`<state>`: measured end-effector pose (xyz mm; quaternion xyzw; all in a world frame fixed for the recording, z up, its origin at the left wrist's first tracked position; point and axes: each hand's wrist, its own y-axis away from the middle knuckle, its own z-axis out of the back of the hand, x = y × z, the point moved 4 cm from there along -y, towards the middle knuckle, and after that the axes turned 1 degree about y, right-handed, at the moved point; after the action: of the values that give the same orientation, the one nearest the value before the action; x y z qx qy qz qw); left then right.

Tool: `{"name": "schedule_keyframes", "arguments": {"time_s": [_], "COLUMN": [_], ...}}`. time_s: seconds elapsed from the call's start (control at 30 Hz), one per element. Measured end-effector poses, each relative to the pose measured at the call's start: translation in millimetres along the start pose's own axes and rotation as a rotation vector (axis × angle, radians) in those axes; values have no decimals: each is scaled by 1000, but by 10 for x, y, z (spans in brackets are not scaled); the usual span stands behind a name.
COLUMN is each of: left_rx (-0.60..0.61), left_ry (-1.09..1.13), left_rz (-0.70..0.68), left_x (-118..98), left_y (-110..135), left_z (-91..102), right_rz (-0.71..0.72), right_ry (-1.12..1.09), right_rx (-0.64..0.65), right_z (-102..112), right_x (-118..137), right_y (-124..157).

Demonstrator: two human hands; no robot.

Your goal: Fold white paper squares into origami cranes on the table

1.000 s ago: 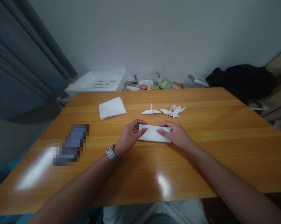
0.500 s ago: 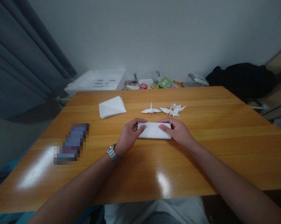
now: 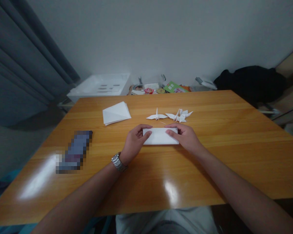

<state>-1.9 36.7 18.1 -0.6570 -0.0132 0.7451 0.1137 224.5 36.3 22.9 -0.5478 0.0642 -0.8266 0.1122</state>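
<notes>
A white sheet of paper [image 3: 158,136], folded into a wide strip, is held between my two hands above the wooden table. My left hand [image 3: 136,138] grips its left end, thumb on the near face and fingers behind the top edge. At the right end, my right hand [image 3: 185,135] pinches the paper the same way. The fingertips behind the paper are partly hidden. Just beyond it sit a white paper crane [image 3: 157,115] and, to its right, more paper cranes [image 3: 179,115] bunched together.
A stack of white paper [image 3: 116,113] lies at the back left of the table [image 3: 234,156]. On the left side is a blurred-out phone-like object [image 3: 75,151]. Behind the table's far edge are a white tray [image 3: 88,85], a green booklet [image 3: 174,87] and dark cloth [image 3: 253,83].
Both hands keep their grip on the folded paper, which has hardly moved. The whole view has shifted very slightly.
</notes>
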Motion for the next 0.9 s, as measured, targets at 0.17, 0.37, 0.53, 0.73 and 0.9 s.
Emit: {"name": "schedule_keyframes", "arguments": {"time_s": [0.17, 0.37, 0.53, 0.73, 0.9], "left_rx": [-13, -36, -21, -16, -14], "left_ry": [30, 30, 60, 49, 25], "left_rz": [19, 7, 28, 60, 41], "left_x": [-9, 5, -6, -10, 14], "left_y": [-8, -18, -17, -10, -17], "left_z": [-15, -8, -23, -5, -9], "right_rz": [2, 11, -10, -7, -8], "right_ry": [-10, 7, -12, -6, 25], "right_rx": [-16, -14, -15, -15, -6], "right_z": [-1, 9, -5, -7, 2], "right_x": [-24, -2, -30, -30, -10], "right_y": [-1, 4, -7, -7, 1]}}
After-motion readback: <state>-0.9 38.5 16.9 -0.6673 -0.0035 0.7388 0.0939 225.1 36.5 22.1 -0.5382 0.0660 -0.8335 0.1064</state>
